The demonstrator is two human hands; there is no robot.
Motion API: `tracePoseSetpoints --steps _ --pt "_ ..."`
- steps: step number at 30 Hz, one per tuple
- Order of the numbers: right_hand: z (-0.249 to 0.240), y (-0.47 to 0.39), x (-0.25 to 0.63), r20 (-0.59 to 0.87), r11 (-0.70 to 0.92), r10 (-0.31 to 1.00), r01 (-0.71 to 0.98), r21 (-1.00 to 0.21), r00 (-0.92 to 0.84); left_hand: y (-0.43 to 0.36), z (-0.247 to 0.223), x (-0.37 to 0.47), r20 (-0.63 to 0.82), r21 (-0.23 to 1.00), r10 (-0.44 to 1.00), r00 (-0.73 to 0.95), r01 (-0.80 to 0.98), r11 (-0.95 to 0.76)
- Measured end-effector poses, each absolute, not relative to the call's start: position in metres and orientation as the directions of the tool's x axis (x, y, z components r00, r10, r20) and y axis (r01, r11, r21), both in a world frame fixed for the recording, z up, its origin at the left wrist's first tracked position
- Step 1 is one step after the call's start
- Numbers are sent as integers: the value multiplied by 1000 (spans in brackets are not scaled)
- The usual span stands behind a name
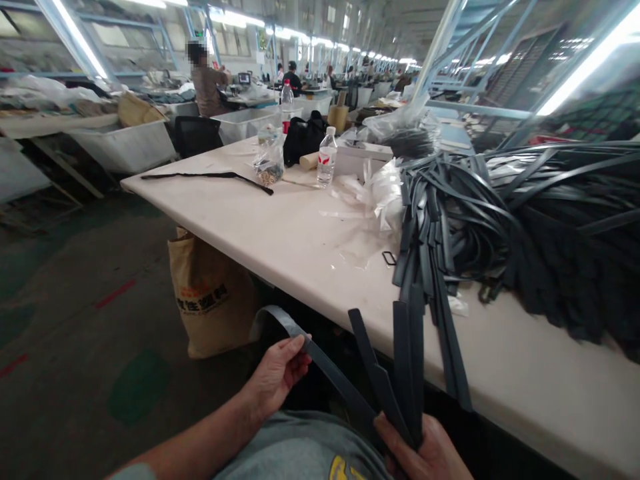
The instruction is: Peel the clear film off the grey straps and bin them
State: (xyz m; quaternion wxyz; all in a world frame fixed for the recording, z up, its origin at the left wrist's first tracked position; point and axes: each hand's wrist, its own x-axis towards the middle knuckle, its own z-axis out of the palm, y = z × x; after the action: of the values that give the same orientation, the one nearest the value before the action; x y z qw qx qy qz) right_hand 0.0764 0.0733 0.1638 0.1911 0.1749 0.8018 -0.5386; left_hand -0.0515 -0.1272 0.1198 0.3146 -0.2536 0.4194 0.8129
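Note:
My left hand (283, 373) pinches one long dark strap (336, 380) near its upper bend, just off the table's front edge. That strap runs down to the right toward my right hand (423, 450). My right hand is closed round the lower part of several dark flat straps (409, 360), which fan upward against the table edge. Behind them, a big heap of black straps (480, 220) covers the right side of the pale table (290, 233), with some ends hanging over the edge.
On the table are a black strip (210, 176), a clear bottle (327, 160), a bag of small parts (269, 160), a black buckle (389, 258) and plastic wrap (385, 200). A brown sack (213, 300) stands below. A person (207, 83) works farther back.

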Motion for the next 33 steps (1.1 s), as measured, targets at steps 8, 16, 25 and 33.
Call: tracePoseSetpoints --steps 8,16,25,33 --pt "154 59 48 -381 284 65 383 -879 -922 -109 123 -31 -607 572 498 -619 -775 -268" --pt "158 59 64 -349 78 131 361 -929 -928 -111 123 -36 -666 544 464 -584 -806 -233" --pt "120 73 62 -69 -19 433 68 -998 -899 -116 141 -35 -658 478 548 -517 -849 -227" --pt "123 70 62 314 297 62 -283 -912 -947 -113 144 -29 -564 492 680 -468 -852 -178"
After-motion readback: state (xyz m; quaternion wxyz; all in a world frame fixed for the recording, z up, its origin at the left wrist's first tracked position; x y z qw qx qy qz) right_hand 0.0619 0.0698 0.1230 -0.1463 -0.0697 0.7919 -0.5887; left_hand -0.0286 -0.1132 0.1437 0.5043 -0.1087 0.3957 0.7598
